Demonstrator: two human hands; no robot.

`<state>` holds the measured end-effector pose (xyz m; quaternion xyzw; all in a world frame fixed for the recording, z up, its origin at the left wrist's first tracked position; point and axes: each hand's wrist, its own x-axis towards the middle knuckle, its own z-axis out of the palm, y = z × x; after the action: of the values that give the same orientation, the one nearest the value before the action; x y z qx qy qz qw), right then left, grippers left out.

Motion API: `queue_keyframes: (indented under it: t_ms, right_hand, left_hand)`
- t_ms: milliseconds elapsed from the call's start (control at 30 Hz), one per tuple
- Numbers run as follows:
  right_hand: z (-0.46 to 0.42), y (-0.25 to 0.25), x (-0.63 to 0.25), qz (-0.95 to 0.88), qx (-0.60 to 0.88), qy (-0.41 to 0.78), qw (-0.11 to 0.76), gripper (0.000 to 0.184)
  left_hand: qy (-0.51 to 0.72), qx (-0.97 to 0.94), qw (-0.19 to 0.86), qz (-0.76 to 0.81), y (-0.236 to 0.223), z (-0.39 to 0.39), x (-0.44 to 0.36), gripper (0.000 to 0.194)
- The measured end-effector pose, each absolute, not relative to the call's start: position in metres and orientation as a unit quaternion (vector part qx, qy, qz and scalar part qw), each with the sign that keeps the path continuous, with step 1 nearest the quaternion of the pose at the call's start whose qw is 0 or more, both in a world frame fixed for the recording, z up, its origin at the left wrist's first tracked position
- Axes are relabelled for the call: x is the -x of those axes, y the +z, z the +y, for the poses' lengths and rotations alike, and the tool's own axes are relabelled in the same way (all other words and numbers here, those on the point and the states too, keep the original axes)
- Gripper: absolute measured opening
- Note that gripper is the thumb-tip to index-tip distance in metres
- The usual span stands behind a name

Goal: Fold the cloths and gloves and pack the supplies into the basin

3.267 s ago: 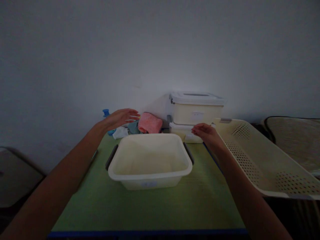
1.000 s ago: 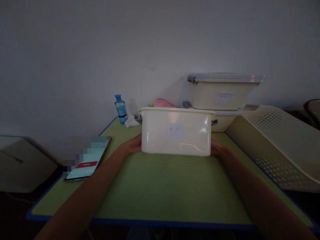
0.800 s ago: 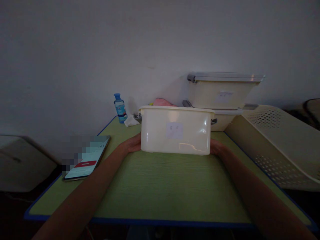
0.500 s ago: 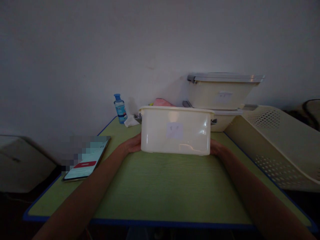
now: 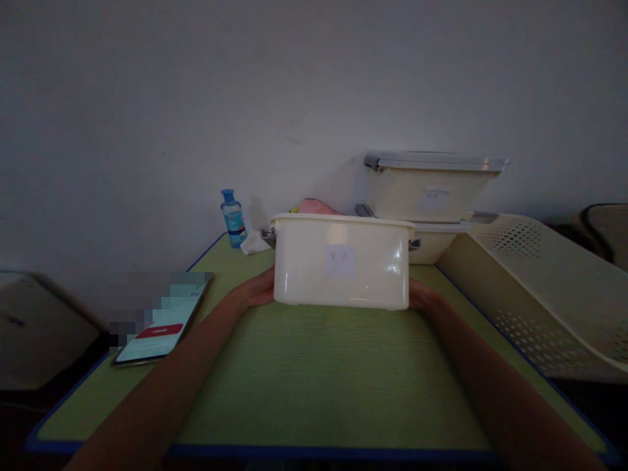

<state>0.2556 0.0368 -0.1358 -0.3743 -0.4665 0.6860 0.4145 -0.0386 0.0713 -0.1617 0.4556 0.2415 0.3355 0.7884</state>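
Note:
A cream plastic storage box [image 5: 299, 268] stands toward the back of the green table, with a paper label on its front and grey latches at its sides. My left hand [image 5: 260, 288] grips its left side, and my right hand [image 5: 419, 294] grips the right side. The fingertips of both hands are hidden behind the box. No lid shows on this box, and its inside cannot be seen from here. A pink item [image 5: 318, 207] shows just above its back rim; whether it lies in the box or behind it, I cannot tell.
To the right behind stand two stacked boxes, the upper box [image 5: 407, 193] with a grey lid. A large perforated basket [image 5: 564, 261] leans along the table's right edge. On the left are a phone [image 5: 167, 333], a blue bottle [image 5: 233, 219] and white tissue [image 5: 255, 243] on the table [image 5: 333, 379].
The view has tilted slightly, so everything sits a little lower and farther left. Both hands keep their hold at the box's sides, and the box shows no clear movement on the table.

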Motion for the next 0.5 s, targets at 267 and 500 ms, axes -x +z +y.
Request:
queue_keyframes:
  t_ms: [267, 500]
  right_hand:
    - [0.037, -0.135, -0.255, -0.476, 0.387, 0.685, 0.394, 0.021]
    - [0.039, -0.138, -0.257, -0.472, 0.396, 0.663, 0.425, 0.022]
  left_hand:
    - [0.344, -0.454, 0.775, 0.273, -0.154, 0.066, 0.035, 0.033]
    - [0.352, -0.446, 0.774, 0.278, -0.151, 0.062, 0.033, 0.030]
